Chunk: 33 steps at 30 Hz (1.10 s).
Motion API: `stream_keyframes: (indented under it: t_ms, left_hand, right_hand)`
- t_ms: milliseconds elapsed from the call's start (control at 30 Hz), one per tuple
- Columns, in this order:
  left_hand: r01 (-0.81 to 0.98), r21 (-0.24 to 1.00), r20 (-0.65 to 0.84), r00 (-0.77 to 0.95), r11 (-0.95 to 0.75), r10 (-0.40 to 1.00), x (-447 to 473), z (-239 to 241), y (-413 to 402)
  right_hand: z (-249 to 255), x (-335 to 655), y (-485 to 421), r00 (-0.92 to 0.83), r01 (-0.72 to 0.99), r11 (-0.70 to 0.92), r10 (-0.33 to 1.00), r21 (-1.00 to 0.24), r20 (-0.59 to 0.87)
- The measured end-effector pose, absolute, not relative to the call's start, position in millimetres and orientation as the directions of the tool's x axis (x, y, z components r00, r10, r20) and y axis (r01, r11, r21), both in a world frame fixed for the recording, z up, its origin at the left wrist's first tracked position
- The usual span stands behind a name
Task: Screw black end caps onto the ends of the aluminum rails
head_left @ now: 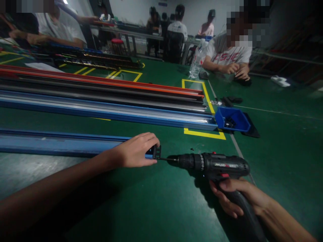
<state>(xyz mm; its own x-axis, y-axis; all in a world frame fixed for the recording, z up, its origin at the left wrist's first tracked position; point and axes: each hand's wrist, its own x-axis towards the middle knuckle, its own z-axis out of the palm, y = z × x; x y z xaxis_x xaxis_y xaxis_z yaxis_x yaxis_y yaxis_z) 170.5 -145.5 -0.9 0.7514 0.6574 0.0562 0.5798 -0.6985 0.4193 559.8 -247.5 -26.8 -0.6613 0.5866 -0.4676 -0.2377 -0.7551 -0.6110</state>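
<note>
Head view — drill (pixel 218 169) in right grip (pixel 248 191) — white-and-red lettering (pixel 225 165) blurred.

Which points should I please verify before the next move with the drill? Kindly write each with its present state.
1. Left hand grips the near blue profile at its end: ok.
2. Black end piece sits at that end of the profile: ok.
3. Right hand holds the drill by its handle: ok.
4. Bit points toward the end piece: ok.
5. Bit tip properly seated: cannot tell, too small to see.
6. Blue bin stands apart from the drill: ok.
</note>
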Motion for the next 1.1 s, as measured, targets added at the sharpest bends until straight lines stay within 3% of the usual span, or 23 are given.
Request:
stream_keyframes:
  t_ms: [433,1100]
  left_hand:
    - [0.602,0.421,0.0,0.749,-0.679,0.663,171.5,4.3,-147.3]
    - [0.587,0.425,0.029,0.752,-0.689,0.658,171.8,1.2,-144.6]
  right_hand:
    - [-25.2,557.2,-246.3,-0.677,-0.253,-0.739,0.597,-0.624,-0.432]
    - [-24.1,557.8,-245.2,-0.664,-0.244,-0.76,0.583,-0.602,-0.468]
